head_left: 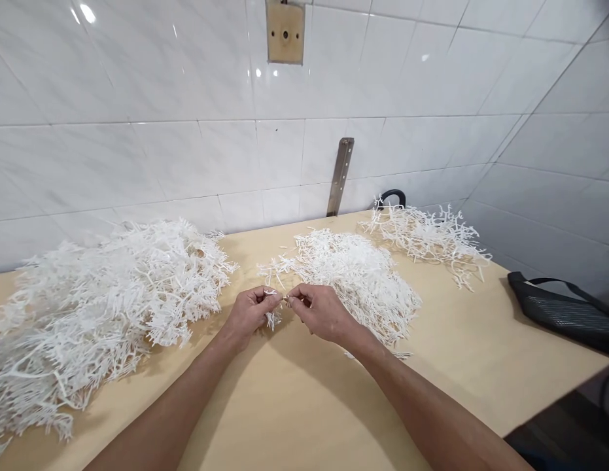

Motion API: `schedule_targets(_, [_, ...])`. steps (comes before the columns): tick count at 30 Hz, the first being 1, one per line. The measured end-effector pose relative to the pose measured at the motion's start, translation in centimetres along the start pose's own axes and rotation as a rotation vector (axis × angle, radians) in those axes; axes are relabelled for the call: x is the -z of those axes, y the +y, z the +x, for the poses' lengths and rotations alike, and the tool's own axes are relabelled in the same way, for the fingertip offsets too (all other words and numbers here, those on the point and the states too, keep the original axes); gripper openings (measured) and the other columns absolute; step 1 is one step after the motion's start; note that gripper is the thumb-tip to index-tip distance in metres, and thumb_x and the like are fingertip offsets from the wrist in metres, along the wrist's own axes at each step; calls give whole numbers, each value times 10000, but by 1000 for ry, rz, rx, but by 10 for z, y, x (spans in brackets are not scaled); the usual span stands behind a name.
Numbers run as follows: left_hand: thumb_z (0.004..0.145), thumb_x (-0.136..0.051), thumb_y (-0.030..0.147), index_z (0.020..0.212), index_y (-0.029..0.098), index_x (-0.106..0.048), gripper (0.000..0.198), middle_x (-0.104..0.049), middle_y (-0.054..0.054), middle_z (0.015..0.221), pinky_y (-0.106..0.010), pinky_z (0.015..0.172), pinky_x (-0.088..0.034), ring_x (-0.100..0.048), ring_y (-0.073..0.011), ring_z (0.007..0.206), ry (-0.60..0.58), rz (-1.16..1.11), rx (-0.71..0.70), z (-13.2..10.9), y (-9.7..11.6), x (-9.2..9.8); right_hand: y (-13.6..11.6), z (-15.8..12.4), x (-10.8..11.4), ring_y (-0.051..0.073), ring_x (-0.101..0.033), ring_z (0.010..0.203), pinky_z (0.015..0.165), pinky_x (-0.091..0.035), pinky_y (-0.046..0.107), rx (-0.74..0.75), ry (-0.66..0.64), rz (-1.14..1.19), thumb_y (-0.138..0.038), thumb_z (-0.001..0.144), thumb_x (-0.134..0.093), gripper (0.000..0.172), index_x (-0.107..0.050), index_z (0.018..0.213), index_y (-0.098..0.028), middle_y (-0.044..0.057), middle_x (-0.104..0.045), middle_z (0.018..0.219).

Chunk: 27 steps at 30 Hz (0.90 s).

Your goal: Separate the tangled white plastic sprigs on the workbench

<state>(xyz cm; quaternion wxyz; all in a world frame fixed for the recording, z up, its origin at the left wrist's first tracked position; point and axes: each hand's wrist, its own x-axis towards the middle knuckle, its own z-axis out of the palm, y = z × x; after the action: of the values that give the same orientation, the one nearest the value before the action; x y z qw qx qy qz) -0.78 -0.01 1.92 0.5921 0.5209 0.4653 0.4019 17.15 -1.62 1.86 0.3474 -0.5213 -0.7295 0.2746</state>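
My left hand [255, 311] pinches a small white branched plastic sprig [273, 319], whose tips hang below the fingers. Close beside it, my right hand [320, 311] is closed in a pinch at the sprig's near end; the exact piece between those fingertips is too small to make out. Just behind and right of my right hand lies a heap of short white plastic pieces [358, 275]. A much larger pile of white branched sprigs [122, 294] spreads over the table to the left of my left hand.
Bare white stems [422, 235] lie tangled at the back right, by a black curved handle [393, 196]. A black bag [559, 311] rests at the table's right edge. A metal strip [340, 176] leans on the tiled wall behind the wooden table [294, 405].
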Motion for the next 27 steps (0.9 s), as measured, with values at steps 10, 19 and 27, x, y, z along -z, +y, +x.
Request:
schedule_targets(10, [650,-791,514,622,155,-591,413,-437,61,513,-197,374,-181,-265,-26,390,101,-37,-33,-1,-1,-2,15,6,7,148,-564,612,606,-393,261,-29,196,-295,-170,816,-526,125,-604,725,-203,10,-660,684])
schedule_targets(19, [694,-730,591,699,131,-642,468,-653,-39,700,-193,362,-197,-332,-26,399,52,-52,-13,1,-3,1,34,12,54,189,-592,605,741,-449,366,-186,566,-331,-402,860,-558,203,-605,845,-204,48,-679,761])
schedule_targets(27, [728,-700,595,775,123,-683,475,-618,-12,634,-194,369,-255,-371,-37,399,53,-79,23,2,-6,0,22,9,43,187,-595,628,689,-455,337,-102,548,-255,-374,893,-525,250,-637,991,-173,81,-684,822])
